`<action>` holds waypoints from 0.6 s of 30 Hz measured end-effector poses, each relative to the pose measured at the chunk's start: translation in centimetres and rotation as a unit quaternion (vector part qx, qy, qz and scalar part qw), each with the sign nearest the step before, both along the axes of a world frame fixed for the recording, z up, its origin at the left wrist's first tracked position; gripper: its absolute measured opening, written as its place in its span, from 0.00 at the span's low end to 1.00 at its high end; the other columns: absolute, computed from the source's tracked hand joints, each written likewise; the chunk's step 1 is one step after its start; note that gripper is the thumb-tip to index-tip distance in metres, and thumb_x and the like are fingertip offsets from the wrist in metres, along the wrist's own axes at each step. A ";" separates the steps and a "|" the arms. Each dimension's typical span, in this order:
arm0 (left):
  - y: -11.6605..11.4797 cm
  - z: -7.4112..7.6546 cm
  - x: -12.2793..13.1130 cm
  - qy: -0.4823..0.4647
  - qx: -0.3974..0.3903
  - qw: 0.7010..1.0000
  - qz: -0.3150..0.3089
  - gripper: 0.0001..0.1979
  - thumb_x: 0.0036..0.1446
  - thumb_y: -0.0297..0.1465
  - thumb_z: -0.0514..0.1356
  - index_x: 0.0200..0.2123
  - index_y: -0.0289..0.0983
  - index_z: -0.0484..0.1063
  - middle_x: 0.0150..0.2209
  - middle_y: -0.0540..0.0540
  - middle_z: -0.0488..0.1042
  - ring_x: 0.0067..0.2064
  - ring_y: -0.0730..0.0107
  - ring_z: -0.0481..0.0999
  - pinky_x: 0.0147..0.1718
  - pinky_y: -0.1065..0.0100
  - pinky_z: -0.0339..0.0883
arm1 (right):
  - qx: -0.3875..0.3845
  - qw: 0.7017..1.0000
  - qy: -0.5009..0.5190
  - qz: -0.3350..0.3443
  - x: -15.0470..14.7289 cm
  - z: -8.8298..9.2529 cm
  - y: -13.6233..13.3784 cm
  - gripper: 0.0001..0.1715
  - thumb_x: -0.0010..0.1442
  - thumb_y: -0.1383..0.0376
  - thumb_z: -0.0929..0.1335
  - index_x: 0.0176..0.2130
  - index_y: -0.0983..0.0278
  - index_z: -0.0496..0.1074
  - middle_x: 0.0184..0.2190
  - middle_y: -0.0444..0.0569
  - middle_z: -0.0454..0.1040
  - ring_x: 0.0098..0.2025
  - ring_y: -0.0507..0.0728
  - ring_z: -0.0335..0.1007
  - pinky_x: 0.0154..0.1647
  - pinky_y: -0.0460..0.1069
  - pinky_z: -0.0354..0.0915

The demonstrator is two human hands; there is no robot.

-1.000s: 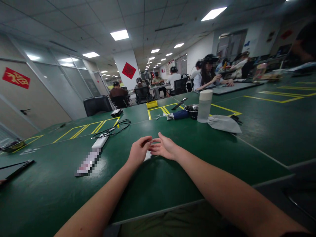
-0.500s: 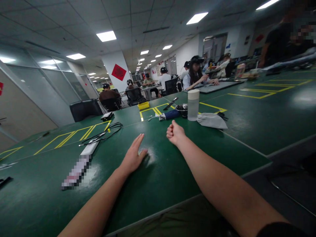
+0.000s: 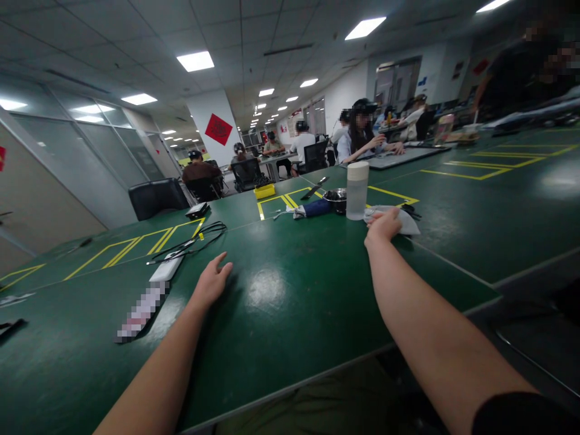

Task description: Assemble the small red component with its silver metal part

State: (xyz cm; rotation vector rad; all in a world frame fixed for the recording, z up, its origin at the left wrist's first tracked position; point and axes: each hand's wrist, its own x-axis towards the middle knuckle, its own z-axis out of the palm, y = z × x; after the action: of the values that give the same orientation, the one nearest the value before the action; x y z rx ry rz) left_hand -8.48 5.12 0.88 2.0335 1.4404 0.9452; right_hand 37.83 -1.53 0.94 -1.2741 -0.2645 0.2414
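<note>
My left hand (image 3: pixel 214 279) is open above the green table (image 3: pixel 290 278), its thumb and index finger apart and nothing between them. Farther right, my right hand (image 3: pixel 384 226) has its fingers curled in front of a light grey cloth pouch (image 3: pixel 409 224); whether it grips the cloth is hidden. Just left of that pouch, a clear bottle with a pale lid (image 3: pixel 357 192) stands upright. Beside the bottle are a metal bowl with dark contents (image 3: pixel 336 199) and a dark blue rolled item (image 3: pixel 317 209).
A white box-like item (image 3: pixel 167 267) and black cables (image 3: pixel 206 237) lie on the left. Farther back are a yellow tray (image 3: pixel 264 191), a dark flat tool (image 3: pixel 314 188) and a black-and-white box (image 3: pixel 198 210). A person (image 3: pixel 360 136) sits across the table at a grey board (image 3: pixel 403 157).
My right hand has moved right, from in front of the blue item to the grey pouch. My left hand has moved left, away from the middle of the table.
</note>
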 end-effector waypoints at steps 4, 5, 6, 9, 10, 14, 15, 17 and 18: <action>-0.4 0.4 0.4 -0.010 -0.002 1.000 0.001 0.32 0.53 0.43 0.58 0.58 0.35 0.63 0.46 0.37 0.74 0.46 0.54 0.75 0.48 0.57 0.65 | 0.034 0.988 0.108 -0.107 -0.3 0.8 0.1 0.35 0.63 0.46 0.47 0.24 0.62 0.66 0.21 0.53 0.70 0.26 0.59 0.73 0.26 0.52 0.70; -0.5 0.5 0.4 -0.012 -0.002 1.000 0.001 0.32 0.53 0.43 0.57 0.58 0.35 0.62 0.46 0.38 0.74 0.46 0.54 0.75 0.48 0.57 0.65 | 0.057 0.985 0.133 -0.095 -0.3 1.0 0.0 0.35 0.62 0.46 0.47 0.24 0.62 0.66 0.23 0.54 0.71 0.27 0.59 0.73 0.26 0.52 0.70; -0.5 0.5 0.4 -0.011 -0.001 1.000 0.000 0.32 0.53 0.44 0.57 0.59 0.35 0.62 0.46 0.38 0.74 0.46 0.54 0.75 0.48 0.56 0.65 | 0.086 0.980 0.159 -0.080 -0.2 1.2 -0.2 0.35 0.62 0.45 0.47 0.25 0.63 0.66 0.25 0.55 0.72 0.28 0.59 0.74 0.26 0.52 0.70; -0.4 0.5 0.2 -0.003 0.006 1.000 0.003 0.31 0.55 0.44 0.55 0.59 0.35 0.61 0.46 0.37 0.73 0.45 0.54 0.75 0.47 0.56 0.65 | 0.176 0.963 0.200 -0.045 0.3 1.6 -0.8 0.37 0.62 0.45 0.45 0.29 0.64 0.66 0.35 0.59 0.74 0.35 0.58 0.75 0.29 0.51 0.71; -0.3 0.4 0.2 0.000 0.007 1.000 0.003 0.31 0.55 0.44 0.55 0.59 0.35 0.61 0.47 0.37 0.73 0.45 0.54 0.75 0.47 0.56 0.65 | 0.196 0.961 0.192 -0.042 0.5 1.6 -1.1 0.37 0.61 0.44 0.45 0.30 0.64 0.66 0.38 0.59 0.74 0.37 0.58 0.75 0.31 0.50 0.71; -0.1 0.2 -0.1 -0.005 -0.002 1.000 0.010 0.31 0.56 0.45 0.54 0.59 0.35 0.61 0.50 0.36 0.71 0.44 0.56 0.76 0.46 0.57 0.66 | 0.192 0.971 0.132 -0.050 0.7 1.5 -1.5 0.39 0.60 0.44 0.43 0.33 0.65 0.66 0.43 0.61 0.72 0.41 0.58 0.75 0.32 0.50 0.69; -0.1 0.2 -0.1 -0.010 -0.008 1.000 0.013 0.31 0.56 0.45 0.54 0.60 0.36 0.61 0.51 0.35 0.70 0.44 0.57 0.75 0.46 0.58 0.66 | 0.183 0.974 0.127 -0.049 0.7 1.4 -1.4 0.40 0.61 0.44 0.42 0.32 0.65 0.66 0.42 0.62 0.72 0.41 0.57 0.75 0.32 0.50 0.69; 0.0 0.1 -0.1 -0.018 -0.020 1.000 0.016 0.32 0.55 0.44 0.54 0.60 0.36 0.60 0.52 0.35 0.70 0.44 0.58 0.75 0.46 0.58 0.67 | 0.165 0.978 0.120 -0.034 0.6 1.1 -1.1 0.40 0.62 0.45 0.43 0.29 0.66 0.67 0.39 0.62 0.73 0.38 0.57 0.75 0.32 0.49 0.68; 0.0 0.1 -0.1 -0.020 -0.026 0.999 0.016 0.32 0.55 0.44 0.55 0.60 0.36 0.60 0.52 0.35 0.70 0.44 0.58 0.75 0.46 0.58 0.67 | 0.152 0.982 0.112 -0.018 0.5 0.9 -0.8 0.40 0.62 0.45 0.44 0.28 0.67 0.67 0.37 0.62 0.74 0.36 0.57 0.76 0.32 0.49 0.68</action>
State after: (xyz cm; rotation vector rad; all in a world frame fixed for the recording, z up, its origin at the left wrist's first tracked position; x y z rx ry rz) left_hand -8.54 5.08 0.97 1.9489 1.4640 0.9472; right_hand 38.38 -2.29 1.80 -0.9384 -0.0798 0.2994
